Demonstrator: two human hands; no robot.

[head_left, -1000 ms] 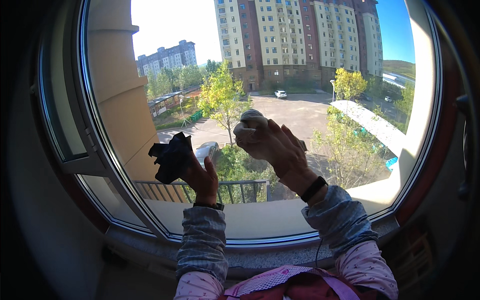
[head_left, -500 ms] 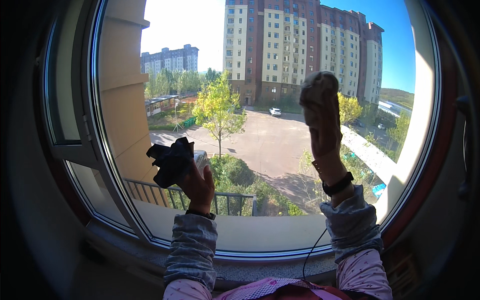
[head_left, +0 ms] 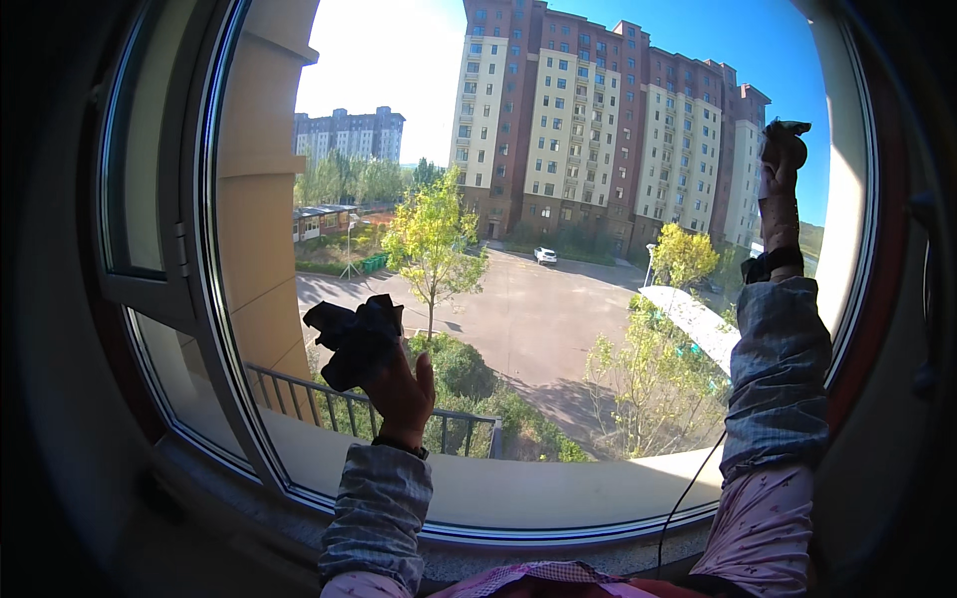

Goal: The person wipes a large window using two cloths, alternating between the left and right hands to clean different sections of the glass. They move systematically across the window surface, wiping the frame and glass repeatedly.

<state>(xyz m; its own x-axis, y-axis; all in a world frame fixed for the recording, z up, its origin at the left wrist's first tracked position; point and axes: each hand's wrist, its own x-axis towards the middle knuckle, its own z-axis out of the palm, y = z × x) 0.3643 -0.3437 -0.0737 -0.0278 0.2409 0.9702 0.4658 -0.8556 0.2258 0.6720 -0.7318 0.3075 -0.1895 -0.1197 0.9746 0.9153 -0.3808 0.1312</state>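
Note:
My left hand [head_left: 403,394] is raised in front of the window pane [head_left: 538,329], gripping a crumpled dark cloth [head_left: 354,344] that hides most of its fingers. The thumb sticks up beside the cloth. Far up and to the right, my right hand [head_left: 780,189] reaches the pane's upper right part with its arm stretched out. A small bunched cloth [head_left: 791,129] shows at its fingertips, which look curled over it; detail there is dark.
A window frame [head_left: 214,289] curves around the pane, with a narrower sash [head_left: 140,179] on the left. Below runs a stone sill [head_left: 459,566]. A thin black cable [head_left: 688,486] hangs by my right arm. Outside stand a railing [head_left: 379,411], trees and tall buildings.
My right hand has swept up and to the right with its cloth, from right of the middle to the window's right edge. My left hand keeps its cloth, nearly in place. The view has shifted slightly.

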